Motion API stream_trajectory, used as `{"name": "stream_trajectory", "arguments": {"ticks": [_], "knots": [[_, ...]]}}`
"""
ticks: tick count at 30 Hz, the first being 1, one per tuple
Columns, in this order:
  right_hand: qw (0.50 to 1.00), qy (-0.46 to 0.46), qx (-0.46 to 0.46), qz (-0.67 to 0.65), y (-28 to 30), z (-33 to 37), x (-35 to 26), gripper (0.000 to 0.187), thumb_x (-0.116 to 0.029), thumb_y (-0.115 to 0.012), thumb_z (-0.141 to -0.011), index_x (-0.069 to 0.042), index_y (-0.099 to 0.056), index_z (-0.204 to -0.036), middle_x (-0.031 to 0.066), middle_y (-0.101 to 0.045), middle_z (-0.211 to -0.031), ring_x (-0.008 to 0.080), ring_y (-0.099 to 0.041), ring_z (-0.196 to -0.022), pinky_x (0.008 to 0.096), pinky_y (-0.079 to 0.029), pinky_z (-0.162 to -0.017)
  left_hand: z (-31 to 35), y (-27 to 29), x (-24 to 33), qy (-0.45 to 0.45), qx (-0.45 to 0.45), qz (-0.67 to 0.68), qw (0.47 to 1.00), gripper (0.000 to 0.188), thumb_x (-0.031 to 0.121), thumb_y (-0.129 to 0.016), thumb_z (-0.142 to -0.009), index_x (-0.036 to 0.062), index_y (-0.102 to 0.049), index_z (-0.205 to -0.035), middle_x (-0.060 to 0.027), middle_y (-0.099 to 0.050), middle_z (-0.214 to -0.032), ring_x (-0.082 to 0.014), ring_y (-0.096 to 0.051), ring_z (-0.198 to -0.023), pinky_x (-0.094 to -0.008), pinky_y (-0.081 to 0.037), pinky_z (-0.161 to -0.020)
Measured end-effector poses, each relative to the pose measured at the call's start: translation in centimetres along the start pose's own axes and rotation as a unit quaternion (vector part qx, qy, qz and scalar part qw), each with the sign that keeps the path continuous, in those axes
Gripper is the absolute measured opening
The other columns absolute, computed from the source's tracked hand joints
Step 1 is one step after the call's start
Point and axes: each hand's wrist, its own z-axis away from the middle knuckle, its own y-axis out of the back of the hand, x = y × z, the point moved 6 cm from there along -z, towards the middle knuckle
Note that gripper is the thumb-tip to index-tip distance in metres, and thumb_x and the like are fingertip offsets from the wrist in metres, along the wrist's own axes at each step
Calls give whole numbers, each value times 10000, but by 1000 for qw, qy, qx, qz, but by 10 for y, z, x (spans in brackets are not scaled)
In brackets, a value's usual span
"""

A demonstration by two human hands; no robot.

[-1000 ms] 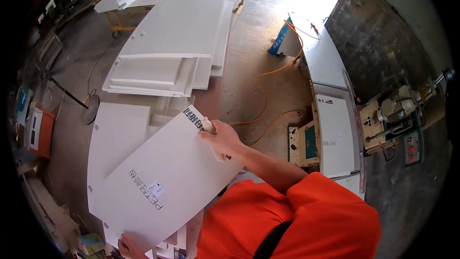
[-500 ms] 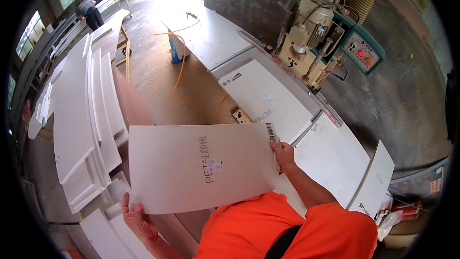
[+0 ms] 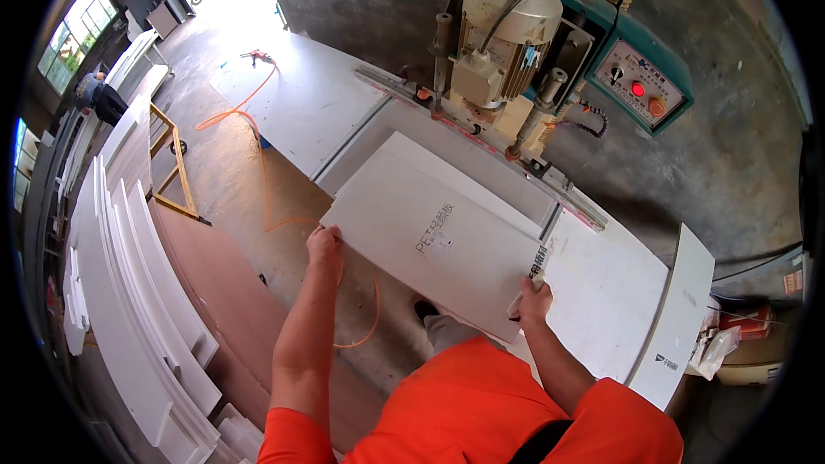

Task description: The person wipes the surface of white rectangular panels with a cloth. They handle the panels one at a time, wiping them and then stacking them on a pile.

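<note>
Head view: flat white panel (image 3: 430,236), printed label; left hand (image 3: 324,245), right hand (image 3: 534,299) each gripping an edge

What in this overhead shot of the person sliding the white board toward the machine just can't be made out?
- Head view: the far edge of the white board lies on the machine table; whether it reaches the drill head cannot be told.
- The left hand fingers curl under the board's corner, hidden by it.
- The right hand grip is partly covered by the board's edge.
- The person by the window is too small to make out.
</note>
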Motion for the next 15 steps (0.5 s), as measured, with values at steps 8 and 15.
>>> {"name": "stream_trajectory", "arguments": {"ticks": [8,15], "knots": [[957,54,-38,281,-29,-25,-16,565,-498,-729,-922,10,-619,-1144,266,-695,-1127,459,-676,-1068,533,-534,-936,24,-59,-57,-45,-85,-283,954,324,69,-739,-907,-54,-678,-1201,-72,-738,-1066,-152,-685,-950,-306,-540,-809],[964,128,-181,150,-42,-37,-86,319,-234,-723,-955,31,-685,-1127,196,-752,-1006,359,-723,-883,435,-569,-823,194,39,-83,60,-34,-164,984,392,163,-743,-975,-26,-666,-1309,-69,-738,-1135,-147,-689,-975,-306,-558,-848]]}}
